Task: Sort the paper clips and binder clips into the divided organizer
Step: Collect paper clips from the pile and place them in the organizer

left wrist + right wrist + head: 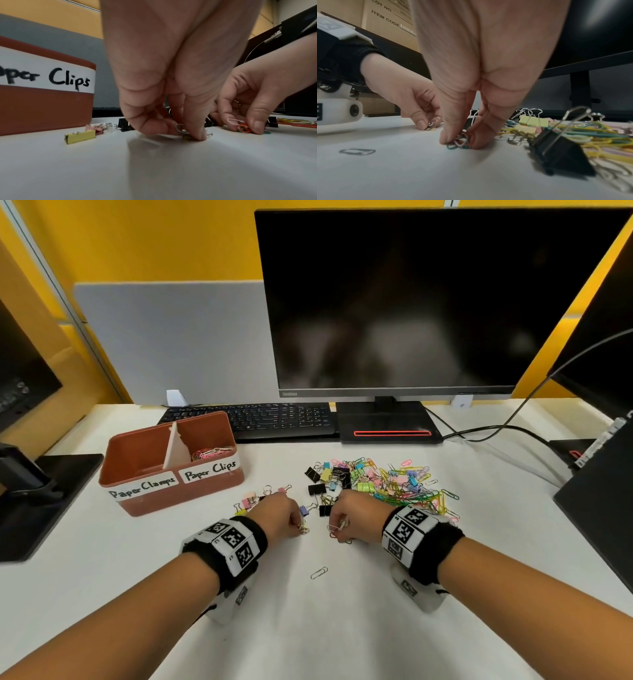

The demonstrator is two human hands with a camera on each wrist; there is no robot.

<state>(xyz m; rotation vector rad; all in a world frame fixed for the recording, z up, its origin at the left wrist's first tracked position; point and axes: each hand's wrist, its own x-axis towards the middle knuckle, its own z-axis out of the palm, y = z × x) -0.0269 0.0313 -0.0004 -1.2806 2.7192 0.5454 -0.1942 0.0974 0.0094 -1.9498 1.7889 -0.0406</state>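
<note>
Terracotta-brown and split by a white divider, the plastic organizer [171, 470] stood as landmark in the head view: a few paper clips already lay in its "Paper Clips" side, and the mixed heap of coloured paper clips and binder clips [383, 484] spread to its right. Between organizer and heap, the left hand [279, 517] and right hand [352, 518] worked knuckles-up, wrists low. Gathering well probably meant pinching wire only, leaving binder clips behind (they belong in "Paper Clamps").

From the left wrist, the left hand's thumb and fingertips [199, 134] pinched a small cluster of silvery paper clips [181, 129] against the white desk [154, 169], right of the organizer's label.

From the right wrist, the right hand's fingertips [448, 138] pinched red, green and white paper clips [462, 140] together; a black binder clip [559, 148] sat beside them, farther from the organizer.
</note>
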